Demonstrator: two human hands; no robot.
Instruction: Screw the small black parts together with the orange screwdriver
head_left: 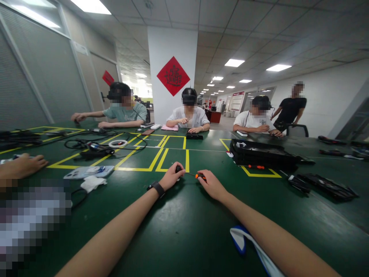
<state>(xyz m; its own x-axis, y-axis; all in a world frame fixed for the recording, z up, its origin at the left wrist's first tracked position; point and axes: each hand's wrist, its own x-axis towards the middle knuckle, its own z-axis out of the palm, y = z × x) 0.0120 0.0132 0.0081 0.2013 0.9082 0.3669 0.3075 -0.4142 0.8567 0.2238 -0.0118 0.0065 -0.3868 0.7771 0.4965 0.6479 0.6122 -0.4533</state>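
Note:
My left hand (pixel 172 176), with a dark band on its wrist, is closed round a small black object (pixel 178 169) near the middle of the green table (pixel 173 231). To its right, my right hand (pixel 212 185) grips an orange and black screwdriver (pixel 200 176). The thin shaft points left and reaches to the black object. Both hands are just in front of a yellow tape rectangle. What the black object is cannot be made out, as my fingers cover part of it.
Black trays (pixel 262 152) are stacked at the right, with a flat black part (pixel 328 186) nearer. A phone (pixel 88 172), a white tissue (pixel 92 184) and cables lie left. A blue-edged white cloth (pixel 253 246) is beside my right forearm. Several people sit around the table.

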